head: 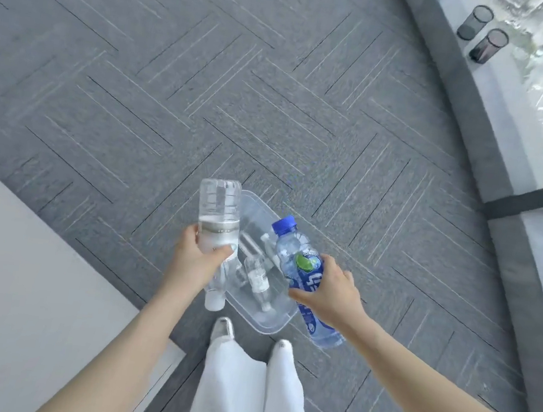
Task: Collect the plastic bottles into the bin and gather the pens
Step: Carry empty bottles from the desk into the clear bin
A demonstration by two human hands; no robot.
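Clear plastic bin (277, 324) sits on the grey carpet floor (141, 85), directly below and between my two hands, just ahead of my shoes. Small clear bottles (258, 276) lie on its bottom; exact count unclear through the glare.

Left hand (199, 258): fingers and thumb curled round the middle of a clear water bottle (219, 212). Bottle is inverted, white cap toward me and base pointing away, some water inside. It hangs over the bin's left edge.

Right hand (331, 291): fingers wrapped over a blue-label bottle (295, 254), thumb across the label. Blue cap points away from me, base back past my wrist; it lies tilted over the bin's right edge.

Both forearms extended forward and down, converging over the bin.

Two dark mesh pen cups (482, 33) stand on the window ledge, well apart from my right hand, far up and right.
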